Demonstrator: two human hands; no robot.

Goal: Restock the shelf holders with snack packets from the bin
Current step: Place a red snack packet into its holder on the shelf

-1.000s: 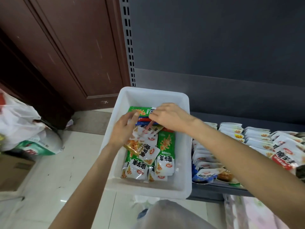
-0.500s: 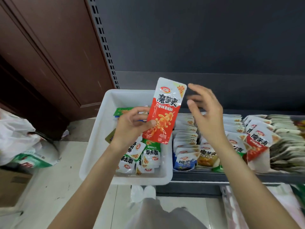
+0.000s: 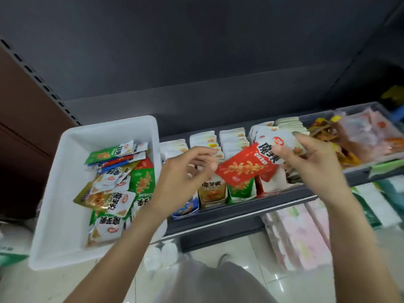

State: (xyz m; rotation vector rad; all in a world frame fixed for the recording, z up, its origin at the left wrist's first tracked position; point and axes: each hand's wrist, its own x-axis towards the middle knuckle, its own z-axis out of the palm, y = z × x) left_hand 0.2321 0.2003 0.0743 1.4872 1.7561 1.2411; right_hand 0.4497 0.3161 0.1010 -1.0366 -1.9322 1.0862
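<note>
A red and white snack packet [image 3: 244,169] hangs over the shelf holders [image 3: 213,196], tilted with its red end down to the left. My right hand [image 3: 312,162] grips its white top end. My left hand [image 3: 185,178] is just left of the packet with loosely curled fingers, its thumb tip at the red corner. The white bin [image 3: 109,125] stands to the left, against the shelf end, and holds several green, white and gold packets [image 3: 113,202]. Rows of upright packets [image 3: 234,138] fill the cardboard holders on the dark shelf.
Clear trays of orange and pink snacks [image 3: 367,136] sit at the shelf's right end. Pink and green packs [image 3: 306,232] lie on a lower level under the shelf. A brown door [image 3: 26,119] is on the left. The tiled floor [image 3: 251,248] shows below.
The red packet has passed from my left hand into my right and moved right over the holders. My view has swung right, away from the bin.
</note>
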